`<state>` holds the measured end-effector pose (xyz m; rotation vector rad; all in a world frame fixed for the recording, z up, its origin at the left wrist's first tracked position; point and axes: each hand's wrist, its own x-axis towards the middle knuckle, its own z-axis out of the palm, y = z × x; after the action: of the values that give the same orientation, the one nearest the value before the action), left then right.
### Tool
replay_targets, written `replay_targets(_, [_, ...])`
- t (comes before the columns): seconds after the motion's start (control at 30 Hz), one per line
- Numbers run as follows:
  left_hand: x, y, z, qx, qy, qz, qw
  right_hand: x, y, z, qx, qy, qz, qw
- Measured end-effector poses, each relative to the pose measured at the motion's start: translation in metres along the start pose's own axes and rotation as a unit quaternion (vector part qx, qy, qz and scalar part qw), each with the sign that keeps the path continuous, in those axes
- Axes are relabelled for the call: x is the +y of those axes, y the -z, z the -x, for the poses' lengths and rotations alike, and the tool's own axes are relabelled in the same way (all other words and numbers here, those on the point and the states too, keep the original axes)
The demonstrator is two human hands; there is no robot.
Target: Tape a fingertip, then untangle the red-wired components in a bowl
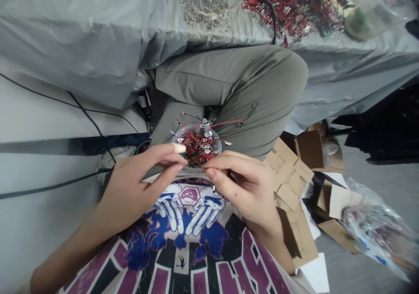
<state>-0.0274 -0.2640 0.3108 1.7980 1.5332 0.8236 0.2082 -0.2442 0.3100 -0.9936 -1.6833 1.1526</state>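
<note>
A clear round container (217, 144) full of red and black wires with small metal parts (198, 143) rests at my lap. My left hand (147, 176) is at its lower left edge, thumb and fingers pinched together, one fingertip wrapped in something pale. Whatever lies between those fingertips is too small to make out. At the lower right edge, my right hand (244, 185) pinches with thumb and index finger. A small white-and-dark end (214, 189) hangs just below its fingertips, and what the fingers hold is unclear. The two hands are a short gap apart.
A grey-covered table (216, 38) ahead bears a pile of small metal pieces (206, 12) and a heap of red wires (294, 10). Opened cardboard boxes (291, 176) and a clear plastic bag (379, 224) lie on the floor at right. Black cables (88, 119) run at left.
</note>
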Motion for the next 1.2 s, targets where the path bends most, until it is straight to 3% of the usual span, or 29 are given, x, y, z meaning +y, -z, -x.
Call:
replay_targets(0.23, [0.005,-0.002,-0.003,-0.005,-0.032,-0.002,0.999,-0.005,-0.003,0.005,0.038,-0.056,-0.086,0.994])
replay_targets(0.37, [0.005,-0.008,-0.006,-0.02,-0.063,-0.002,0.998,-0.001,-0.001,0.008,0.089,-0.121,-0.229,0.962])
replay_targets(0.5, [0.003,-0.017,-0.01,-0.044,-0.132,-0.01,0.99,0.002,0.009,0.003,0.102,-0.099,-0.296,0.945])
replay_targets(0.67, [0.011,-0.026,-0.016,-0.085,-0.162,0.011,0.983,0.001,0.014,0.003,0.084,-0.076,-0.308,0.945])
replay_targets(0.83, [0.021,-0.031,-0.024,-0.049,-0.207,0.011,0.977,0.002,0.005,0.009,0.03,-0.083,-0.323,0.942])
replay_targets(0.93, [0.021,-0.028,-0.026,0.008,-0.155,0.009,0.988,0.003,0.007,0.007,0.063,-0.077,-0.279,0.955])
replay_targets(1.07, [0.019,-0.022,-0.025,0.152,-0.028,0.017,0.988,0.009,0.02,0.002,0.135,-0.084,-0.077,0.984])
replay_targets(1.13, [0.018,-0.021,-0.024,0.2,0.04,0.07,0.976,0.013,0.026,0.0,0.106,-0.099,0.003,0.989])
replay_targets(1.2, [0.018,-0.021,-0.023,0.217,0.077,0.118,0.966,0.017,0.028,-0.001,0.036,-0.096,0.039,0.994])
